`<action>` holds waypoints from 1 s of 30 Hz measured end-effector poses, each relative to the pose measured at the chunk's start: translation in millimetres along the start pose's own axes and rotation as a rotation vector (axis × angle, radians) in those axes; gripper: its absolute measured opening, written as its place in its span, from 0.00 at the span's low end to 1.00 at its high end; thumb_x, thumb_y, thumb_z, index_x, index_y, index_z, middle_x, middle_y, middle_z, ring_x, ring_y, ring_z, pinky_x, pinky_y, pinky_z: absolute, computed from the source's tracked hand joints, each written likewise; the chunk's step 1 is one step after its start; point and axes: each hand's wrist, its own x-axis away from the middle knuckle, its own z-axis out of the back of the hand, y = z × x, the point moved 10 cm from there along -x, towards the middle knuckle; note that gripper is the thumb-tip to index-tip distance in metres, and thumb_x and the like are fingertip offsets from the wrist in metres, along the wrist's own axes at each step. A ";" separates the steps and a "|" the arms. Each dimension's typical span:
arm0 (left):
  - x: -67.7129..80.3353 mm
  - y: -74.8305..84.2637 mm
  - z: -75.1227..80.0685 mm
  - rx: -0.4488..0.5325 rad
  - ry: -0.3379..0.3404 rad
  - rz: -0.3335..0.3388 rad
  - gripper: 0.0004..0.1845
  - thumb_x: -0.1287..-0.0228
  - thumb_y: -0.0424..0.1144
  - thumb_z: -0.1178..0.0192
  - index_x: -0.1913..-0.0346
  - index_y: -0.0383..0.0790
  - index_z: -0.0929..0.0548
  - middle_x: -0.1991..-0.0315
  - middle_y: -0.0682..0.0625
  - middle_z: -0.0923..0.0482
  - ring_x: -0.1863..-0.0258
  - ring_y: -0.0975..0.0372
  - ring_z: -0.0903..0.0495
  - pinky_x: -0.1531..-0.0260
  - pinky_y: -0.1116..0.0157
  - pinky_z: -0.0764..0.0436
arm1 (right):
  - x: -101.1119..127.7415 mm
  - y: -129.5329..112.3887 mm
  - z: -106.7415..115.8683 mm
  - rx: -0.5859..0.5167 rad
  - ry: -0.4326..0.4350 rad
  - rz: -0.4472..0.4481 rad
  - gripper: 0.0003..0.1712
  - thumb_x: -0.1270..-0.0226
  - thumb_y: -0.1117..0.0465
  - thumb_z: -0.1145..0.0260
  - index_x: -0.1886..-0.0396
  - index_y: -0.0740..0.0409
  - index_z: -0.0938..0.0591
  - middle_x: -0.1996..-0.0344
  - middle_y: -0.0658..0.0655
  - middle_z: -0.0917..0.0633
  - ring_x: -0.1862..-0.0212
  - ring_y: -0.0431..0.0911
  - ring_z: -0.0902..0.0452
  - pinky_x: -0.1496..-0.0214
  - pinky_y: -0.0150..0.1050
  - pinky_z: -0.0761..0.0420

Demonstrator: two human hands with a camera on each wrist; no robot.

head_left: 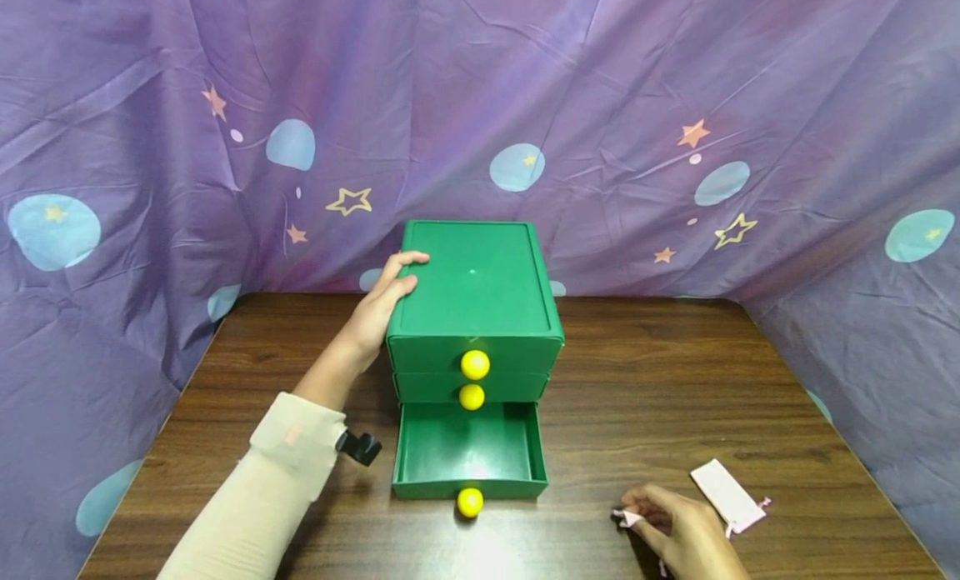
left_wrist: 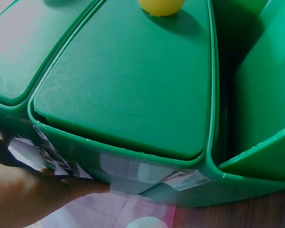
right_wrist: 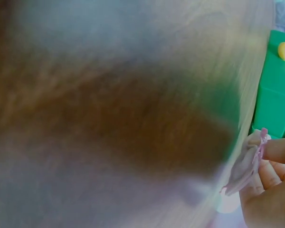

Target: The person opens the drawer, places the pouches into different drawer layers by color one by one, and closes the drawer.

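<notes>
A green three-drawer box [head_left: 472, 280] with round yellow knobs stands on the table, its bottom drawer [head_left: 470, 447] pulled out. My left hand [head_left: 375, 309] rests on the box's left side, fingertips over the top edge. In the left wrist view the thumb [left_wrist: 88, 186] lies along the taped side wall. To the right of the drawer, my right hand [head_left: 678, 526] pinches a small pale drawstring pouch [right_wrist: 244, 168] with pink cord, just over the table. Fingers partly hide this pouch in the head view. Beside that hand lies a second white pouch [head_left: 727, 494] with pink ties.
The brown wooden table [head_left: 652, 397] reaches back to a purple curtain [head_left: 600, 88] with stars and blue blobs. A black strap [head_left: 360, 447] sticks out from the left cuff. Most of the right wrist view is a brown blur.
</notes>
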 end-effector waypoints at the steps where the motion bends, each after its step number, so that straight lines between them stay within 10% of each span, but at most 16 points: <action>1: 0.0 0.0 -0.1 0.000 0.000 0.002 0.24 0.19 0.39 0.65 0.26 0.42 0.39 0.23 0.42 0.48 0.30 0.47 0.43 0.30 0.46 0.44 | -0.2 -0.8 0.4 0.000 0.003 0.005 0.28 0.67 0.80 0.19 0.66 0.50 0.15 0.73 0.42 0.13 0.68 0.28 0.20 0.66 0.20 0.23; 30: 0.6 1.2 0.4 -0.014 0.000 0.001 0.24 0.19 0.39 0.64 0.26 0.42 0.38 0.21 0.43 0.49 0.28 0.46 0.45 0.28 0.44 0.47 | -15.2 -8.1 5.2 -0.087 -0.002 -0.082 0.24 0.61 0.81 0.20 0.63 0.58 0.13 0.68 0.51 0.10 0.65 0.30 0.17 0.63 0.21 0.21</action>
